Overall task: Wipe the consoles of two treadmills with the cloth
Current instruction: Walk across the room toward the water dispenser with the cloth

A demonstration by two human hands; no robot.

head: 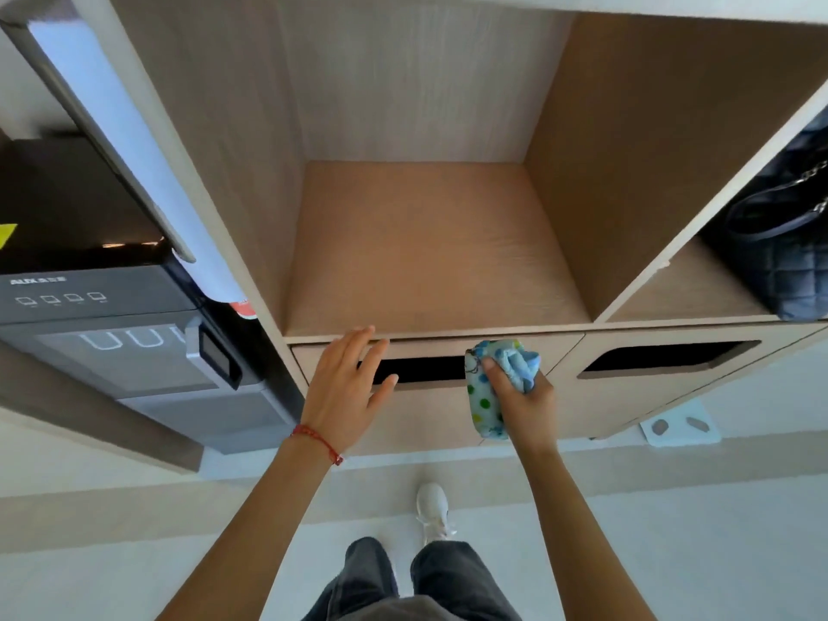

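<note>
I see my right hand (519,396) with fingers curled round the bunched cloth (497,378) by a drawer (430,396); left hand (349,387) spread, empty; no treadmill in view, so I judge both consoles unwiped.

Storage corner of a shared indoor facility, possibly a gym's locker area. A light wood cabinet (448,244) is divided into open cubbies above drawers (430,396) with slot handles. One cubby holds a quilted dark handbag (788,244). Beside the cabinet stands a grey water dispenser (112,316) with touch buttons. The floor (672,531) is pale and smooth.
</note>
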